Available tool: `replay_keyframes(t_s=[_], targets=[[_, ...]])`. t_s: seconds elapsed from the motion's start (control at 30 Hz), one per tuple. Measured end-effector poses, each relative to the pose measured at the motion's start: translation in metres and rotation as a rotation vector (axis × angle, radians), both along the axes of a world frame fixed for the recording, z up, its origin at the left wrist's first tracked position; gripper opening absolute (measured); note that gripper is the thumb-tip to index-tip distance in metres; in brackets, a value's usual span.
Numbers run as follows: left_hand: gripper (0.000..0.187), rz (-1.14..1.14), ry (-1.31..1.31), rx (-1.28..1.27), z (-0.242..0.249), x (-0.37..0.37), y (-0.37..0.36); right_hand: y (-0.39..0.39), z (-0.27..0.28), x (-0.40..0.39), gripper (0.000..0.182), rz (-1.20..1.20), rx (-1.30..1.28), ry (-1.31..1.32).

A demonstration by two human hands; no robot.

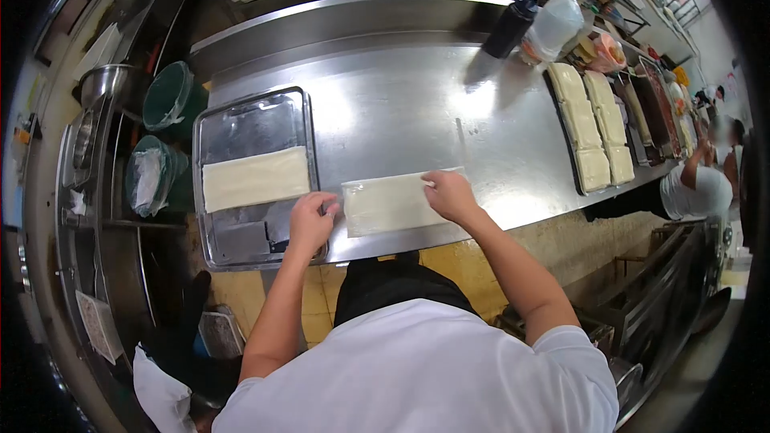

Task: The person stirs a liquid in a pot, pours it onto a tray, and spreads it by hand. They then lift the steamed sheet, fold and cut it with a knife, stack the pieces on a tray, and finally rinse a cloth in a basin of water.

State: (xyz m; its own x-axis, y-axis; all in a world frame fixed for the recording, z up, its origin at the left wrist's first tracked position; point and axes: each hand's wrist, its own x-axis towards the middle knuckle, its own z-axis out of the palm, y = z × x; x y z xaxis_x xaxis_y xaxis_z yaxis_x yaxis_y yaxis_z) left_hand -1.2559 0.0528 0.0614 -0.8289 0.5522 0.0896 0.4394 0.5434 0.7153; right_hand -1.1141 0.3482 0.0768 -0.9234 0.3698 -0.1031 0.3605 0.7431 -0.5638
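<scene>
A pale, flat rectangular slab (389,204) in what looks like clear film lies on the steel table near its front edge. My right hand (451,196) is closed at the slab's upper right part, fingers pinched on the film or edge. Just off the slab's left end is my left hand (312,223), its fingers curled but apart, with nothing seen between them. A second pale slab (257,179) rests on a metal tray (253,124) at the left, close to my left hand.
Pale blocks (581,128) stand in rows on trays at the right. A dark bottle (510,28) and a white plastic bag (555,26) are at the back right. Green buckets (170,96) flank the table's left side. A co-worker (696,184) is at the far right.
</scene>
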Motion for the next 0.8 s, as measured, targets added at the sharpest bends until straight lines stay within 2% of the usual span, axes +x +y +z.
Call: replay_keyframes(t_s=[0.13,0.23,0.33,0.37,0.53,0.63,0.73,0.8], targets=[[0.020,0.103,-0.002,0.016,-0.001,-0.013,0.009,-0.051,-0.026,-0.076,0.034,0.173,-0.055,0.030],[0.021,0.139,-0.018,0.006,-0.009,-0.018,0.012,-0.088,-0.049,-0.116,0.029,0.278,-0.012,-0.011],[0.024,0.125,-0.102,-0.022,-0.017,-0.016,0.017,-0.106,-0.058,-0.134,0.022,0.364,0.192,-0.169],[0.027,0.096,-0.109,-0.015,-0.027,-0.016,0.019,-0.105,-0.059,-0.135,0.018,0.376,0.169,-0.154],[0.023,-0.034,-0.064,-0.101,-0.044,-0.005,0.035,-0.089,-0.042,-0.120,0.015,0.429,0.038,-0.083],[0.025,-0.067,-0.132,-0.163,-0.045,-0.001,0.042,-0.076,-0.034,-0.094,0.017,0.390,-0.081,0.135],[0.027,-0.012,-0.292,-0.161,-0.043,0.007,0.048,-0.061,-0.017,-0.050,0.020,0.234,-0.173,0.266],[0.030,0.087,-0.355,-0.081,-0.054,0.017,0.050,-0.050,-0.007,-0.010,0.021,0.099,-0.233,0.209]])
